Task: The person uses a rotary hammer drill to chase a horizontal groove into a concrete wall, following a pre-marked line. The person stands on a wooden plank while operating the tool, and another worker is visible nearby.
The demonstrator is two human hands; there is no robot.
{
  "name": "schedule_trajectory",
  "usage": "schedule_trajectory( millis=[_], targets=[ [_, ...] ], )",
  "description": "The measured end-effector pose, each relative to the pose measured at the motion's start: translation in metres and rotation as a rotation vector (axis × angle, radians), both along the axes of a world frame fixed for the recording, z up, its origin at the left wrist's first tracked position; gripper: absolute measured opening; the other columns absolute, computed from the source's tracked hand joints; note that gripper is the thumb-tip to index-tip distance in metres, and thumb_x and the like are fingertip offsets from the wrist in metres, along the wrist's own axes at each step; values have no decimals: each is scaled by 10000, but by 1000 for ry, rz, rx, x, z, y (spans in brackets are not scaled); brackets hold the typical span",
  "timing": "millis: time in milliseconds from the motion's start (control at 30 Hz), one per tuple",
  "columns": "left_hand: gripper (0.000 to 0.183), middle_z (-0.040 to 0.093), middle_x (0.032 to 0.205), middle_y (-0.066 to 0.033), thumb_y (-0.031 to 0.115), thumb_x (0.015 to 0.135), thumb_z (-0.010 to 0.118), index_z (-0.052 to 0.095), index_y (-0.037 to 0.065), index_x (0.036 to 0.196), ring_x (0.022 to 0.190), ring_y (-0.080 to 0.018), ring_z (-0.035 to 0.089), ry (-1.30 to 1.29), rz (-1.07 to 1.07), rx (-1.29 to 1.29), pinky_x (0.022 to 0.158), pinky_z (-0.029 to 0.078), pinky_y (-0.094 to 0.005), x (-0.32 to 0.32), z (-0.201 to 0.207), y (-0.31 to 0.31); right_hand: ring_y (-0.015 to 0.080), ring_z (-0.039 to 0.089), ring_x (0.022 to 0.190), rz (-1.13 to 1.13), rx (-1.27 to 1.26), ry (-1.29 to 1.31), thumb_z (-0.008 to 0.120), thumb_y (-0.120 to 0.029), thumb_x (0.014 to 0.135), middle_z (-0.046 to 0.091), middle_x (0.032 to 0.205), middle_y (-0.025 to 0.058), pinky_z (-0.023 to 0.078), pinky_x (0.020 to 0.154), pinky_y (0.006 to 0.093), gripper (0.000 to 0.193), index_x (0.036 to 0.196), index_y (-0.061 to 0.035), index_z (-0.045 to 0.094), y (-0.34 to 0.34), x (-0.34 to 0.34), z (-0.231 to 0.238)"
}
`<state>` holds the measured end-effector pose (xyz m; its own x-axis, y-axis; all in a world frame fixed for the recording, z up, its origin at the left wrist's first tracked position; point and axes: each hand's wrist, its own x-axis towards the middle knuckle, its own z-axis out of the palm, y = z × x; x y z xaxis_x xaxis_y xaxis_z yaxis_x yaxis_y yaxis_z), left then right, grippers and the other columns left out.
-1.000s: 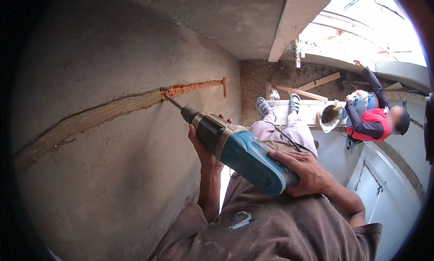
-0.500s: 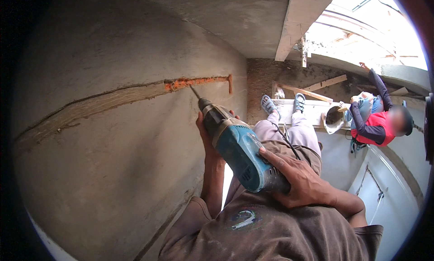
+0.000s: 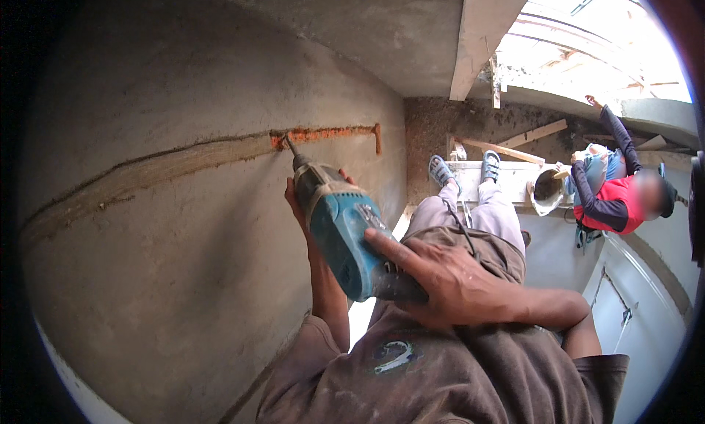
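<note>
A teal and dark grey hammer drill (image 3: 339, 229) is held up against the plastered wall, its long bit (image 3: 294, 146) pointing away from me. The bit's tip meets the left end of a chipped groove (image 3: 330, 134) where orange brick shows. My left hand (image 3: 299, 207) wraps the drill's front from below, mostly hidden behind the body, with fingertips showing on the far side. My right hand (image 3: 448, 277) closes around the rear handle, the index finger laid along the casing. Whether the trigger is pressed, I cannot tell.
Left of the brick, the groove continues as a rough strip (image 3: 161, 167) along the wall. I stand on a pale plank (image 3: 470, 180). A bucket (image 3: 547, 191) is beside my feet, near a co-worker in a red vest (image 3: 613, 200). Timber pieces (image 3: 532, 134) lie beyond; a concrete beam (image 3: 485, 35) hangs overhead.
Both hands have shifted the drill to the left. The bit's tip has moved left along the groove, to the end of the exposed brick.
</note>
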<state>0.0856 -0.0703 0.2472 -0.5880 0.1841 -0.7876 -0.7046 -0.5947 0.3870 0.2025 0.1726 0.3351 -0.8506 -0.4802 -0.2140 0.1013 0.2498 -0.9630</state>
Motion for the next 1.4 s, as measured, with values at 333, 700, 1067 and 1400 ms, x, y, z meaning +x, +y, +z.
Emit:
schedule_trajectory(
  millis=[333,700,1067,1400],
  targets=[
    [901,577,1130,-170,812,774,529,513,52,1256,1027,-289,620,-48,15,-184,855,558,-448,3,11,20,415,639,860,-20,-25,33,729,-246,837,590,966,243,514,716,496,953,1582,-135,145,5,12,2],
    [881,604,1115,-167,800,786,524,542,36,1225,1026,-288,641,-42,21,-197,847,568,-443,2,-2,17,393,671,847,-30,-12,45,758,-259,795,626,1007,233,537,738,460,951,1568,-134,219,7,4,-9],
    [799,626,1080,-173,769,820,501,555,53,1170,969,-284,662,57,-110,-56,829,584,-450,4,-24,23,415,676,933,-147,-29,36,738,-178,800,650,1073,256,533,801,475,875,1544,-135,280,17,18,-28],
    [827,620,1100,-175,784,820,490,550,47,1191,976,-278,665,35,-140,-79,829,588,-452,24,-9,43,426,642,1084,-117,-73,-16,759,-259,814,629,1193,285,484,956,497,906,1551,-105,255,47,36,-17]
  ],
)
